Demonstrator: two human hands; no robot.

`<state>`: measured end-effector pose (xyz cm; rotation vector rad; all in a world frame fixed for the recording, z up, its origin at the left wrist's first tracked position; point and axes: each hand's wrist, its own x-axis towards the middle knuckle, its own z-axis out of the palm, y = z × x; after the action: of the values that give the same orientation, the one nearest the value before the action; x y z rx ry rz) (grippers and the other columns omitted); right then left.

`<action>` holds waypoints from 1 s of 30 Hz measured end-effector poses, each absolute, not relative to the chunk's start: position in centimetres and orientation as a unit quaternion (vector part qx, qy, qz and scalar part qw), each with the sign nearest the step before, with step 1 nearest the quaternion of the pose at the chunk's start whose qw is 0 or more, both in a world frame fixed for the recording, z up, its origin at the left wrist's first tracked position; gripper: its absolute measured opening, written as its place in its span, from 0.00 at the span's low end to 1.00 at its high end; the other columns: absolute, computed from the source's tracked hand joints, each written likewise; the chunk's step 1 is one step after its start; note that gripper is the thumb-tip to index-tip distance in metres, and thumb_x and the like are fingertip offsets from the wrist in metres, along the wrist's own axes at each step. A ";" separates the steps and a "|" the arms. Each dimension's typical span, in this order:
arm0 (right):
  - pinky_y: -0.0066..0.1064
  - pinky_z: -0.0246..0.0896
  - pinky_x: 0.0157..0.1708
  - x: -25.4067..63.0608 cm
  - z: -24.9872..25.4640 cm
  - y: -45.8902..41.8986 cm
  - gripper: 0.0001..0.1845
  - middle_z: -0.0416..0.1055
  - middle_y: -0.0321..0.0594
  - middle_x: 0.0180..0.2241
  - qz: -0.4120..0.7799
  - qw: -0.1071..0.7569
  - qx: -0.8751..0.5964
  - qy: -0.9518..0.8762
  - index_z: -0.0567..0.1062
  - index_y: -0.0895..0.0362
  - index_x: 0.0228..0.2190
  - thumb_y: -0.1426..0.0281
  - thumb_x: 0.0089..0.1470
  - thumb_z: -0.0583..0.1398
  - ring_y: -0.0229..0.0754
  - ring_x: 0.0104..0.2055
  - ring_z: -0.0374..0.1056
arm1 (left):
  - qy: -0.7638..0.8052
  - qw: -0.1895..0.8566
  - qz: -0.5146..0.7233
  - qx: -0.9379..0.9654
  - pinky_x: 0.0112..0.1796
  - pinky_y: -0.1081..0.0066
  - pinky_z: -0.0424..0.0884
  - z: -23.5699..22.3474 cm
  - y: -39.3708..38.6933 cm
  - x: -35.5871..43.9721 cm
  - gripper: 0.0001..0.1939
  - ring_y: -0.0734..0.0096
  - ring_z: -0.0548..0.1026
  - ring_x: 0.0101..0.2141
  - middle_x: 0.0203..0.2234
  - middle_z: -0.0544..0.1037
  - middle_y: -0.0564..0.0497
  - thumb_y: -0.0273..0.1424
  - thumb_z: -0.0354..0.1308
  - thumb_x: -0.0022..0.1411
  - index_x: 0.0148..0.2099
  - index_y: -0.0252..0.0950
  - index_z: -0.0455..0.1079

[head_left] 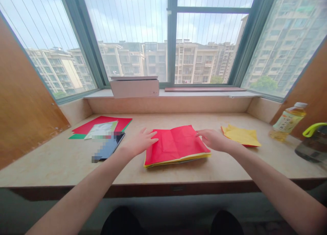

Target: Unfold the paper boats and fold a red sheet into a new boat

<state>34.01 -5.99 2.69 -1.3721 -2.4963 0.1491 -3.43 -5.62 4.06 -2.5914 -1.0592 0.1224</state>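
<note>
A stack of folded paper sheets [176, 145] lies on the marble sill [61, 163], with red on top and yellow edges showing below. My left hand [141, 142] rests with spread fingers on the stack's left edge. Against its right edge, my right hand [212, 140] lies flat, also holding nothing firmly. Just beyond that hand sits a crumpled yellow paper sheet [241, 135] with a little red under it. A pixelated dark phone [108, 147] lies to the left of my left hand.
Red and green sheets [102, 125] lie at the left under a white printed sheet [102, 129]. At the right stand a tea bottle [288, 123] and a dark container [311, 143] with a yellow-green handle. A white box [134, 87] sits on the higher ledge before the window.
</note>
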 end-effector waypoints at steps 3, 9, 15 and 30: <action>0.41 0.60 0.57 29.9 4.4 -6.3 0.21 0.71 0.41 0.56 0.031 0.153 -0.440 -0.884 0.73 0.51 0.54 0.68 0.62 0.51 0.49 0.57 0.67 | -0.385 0.122 -0.013 -0.915 0.56 0.61 0.62 5.1 -6.3 -0.6 0.17 0.62 0.71 0.54 0.53 0.75 0.45 0.25 0.46 0.67 0.51 0.38 0.73; 0.53 0.39 0.65 24.4 0.2 -6.0 0.37 0.48 0.49 0.68 0.043 0.096 -0.484 -0.869 0.57 0.53 0.65 0.46 0.63 0.43 0.57 0.70 0.41 | -0.535 -0.018 -0.022 -0.844 0.60 0.45 0.53 0.8 -6.7 3.1 0.32 0.48 0.53 0.66 0.66 0.57 0.38 0.49 0.37 0.70 0.67 0.37 0.56; 0.48 0.31 0.66 24.8 -3.5 -5.8 0.38 0.42 0.44 0.70 0.093 0.088 -0.527 -0.840 0.52 0.50 0.67 0.45 0.63 0.41 0.51 0.71 0.37 | -0.539 -0.045 -0.025 -0.841 0.62 0.43 0.44 -1.7 -6.6 3.0 0.36 0.49 0.45 0.68 0.69 0.49 0.40 0.53 0.34 0.68 0.70 0.39 0.50; 0.45 0.28 0.67 24.8 -2.1 -6.7 0.45 0.44 0.45 0.69 0.115 0.084 -0.520 -0.842 0.54 0.51 0.66 0.38 0.58 0.41 0.51 0.71 0.37 | -0.544 -0.050 -0.034 -0.837 0.64 0.47 0.41 -1.7 -6.4 2.8 0.34 0.54 0.46 0.68 0.69 0.50 0.45 0.50 0.33 0.69 0.70 0.42 0.51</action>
<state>24.85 -6.68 -2.15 -1.5506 -2.5145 0.3442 2.85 -6.39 -1.75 -2.7173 -1.7650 -0.1118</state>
